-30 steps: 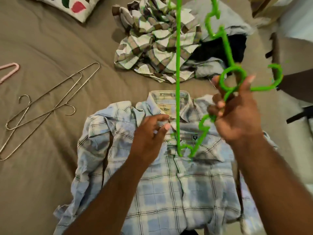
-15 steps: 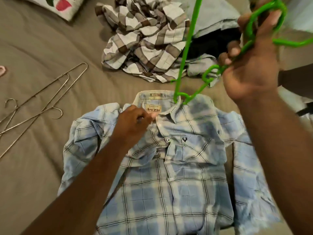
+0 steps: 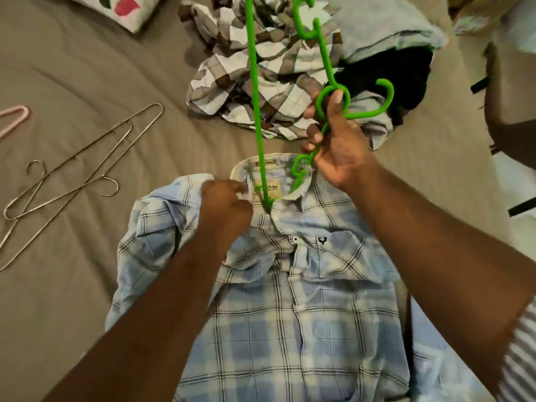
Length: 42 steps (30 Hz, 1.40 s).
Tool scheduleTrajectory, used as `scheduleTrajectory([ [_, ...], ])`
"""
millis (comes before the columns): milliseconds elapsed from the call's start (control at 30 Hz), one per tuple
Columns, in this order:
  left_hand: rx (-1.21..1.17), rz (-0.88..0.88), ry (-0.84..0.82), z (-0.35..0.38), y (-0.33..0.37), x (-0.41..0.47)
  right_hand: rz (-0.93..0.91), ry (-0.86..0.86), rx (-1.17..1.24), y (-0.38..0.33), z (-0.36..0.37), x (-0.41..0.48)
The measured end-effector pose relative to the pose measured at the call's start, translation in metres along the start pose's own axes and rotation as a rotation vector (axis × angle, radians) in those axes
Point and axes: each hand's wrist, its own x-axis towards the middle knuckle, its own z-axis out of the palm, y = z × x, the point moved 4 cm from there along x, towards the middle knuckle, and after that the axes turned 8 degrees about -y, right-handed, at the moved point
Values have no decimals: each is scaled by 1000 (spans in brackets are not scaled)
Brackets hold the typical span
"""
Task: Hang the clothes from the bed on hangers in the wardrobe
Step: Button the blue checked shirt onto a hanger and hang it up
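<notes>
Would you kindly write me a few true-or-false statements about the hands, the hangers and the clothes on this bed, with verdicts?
1. The right hand grips the bright green plastic hanger. True.
2. The left hand lies flat and holds nothing. False: it pinches the pale blue checked shirt beside its collar.
3. One corner of the green hanger dips into that shirt's collar opening. True.
4. The thin metal wire hangers lie on top of the crumpled brown-and-white checked shirt. False: they lie on the taupe bed cover, well to the left of that shirt.
</notes>
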Motion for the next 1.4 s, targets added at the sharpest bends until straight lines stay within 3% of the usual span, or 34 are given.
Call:
scheduleTrajectory([
  [67,49,-10,-4,-7,0,-4,39,-13,-76,-8,-3,-2],
  [267,55,193,175,-51,27,-2,55,-133,-384,-48,-3,-19],
  [467,-258,285,-4,-49,71,-12,91,-145,-205,-21,1,-32],
  [533,-297,321,29,-59,74,-10,79,-145,-199,-15,3,-34],
  [633,-346,249,86,-82,59,4,50,-133,-425,-28,0,-40],
  [767,-254,200,-18,-76,50,7,-6,-131,-871,-63,3,-43],
  [867,-257,166,-51,-60,43,4,66,-264,-1091,-85,9,-40],
  [1067,-490,21,88,-48,37,0,375,-321,-1152,-93,6,-32],
  [1200,-715,-100,23,-43,31,3,469,-262,-1229,-71,-12,-35],
  [1300,-746,-121,99,-45,19,11,546,-237,-1190,-69,-27,-38],
  [1400,-747,-90,150,-26,6,15,564,-190,-1336,-60,-41,-36],
])
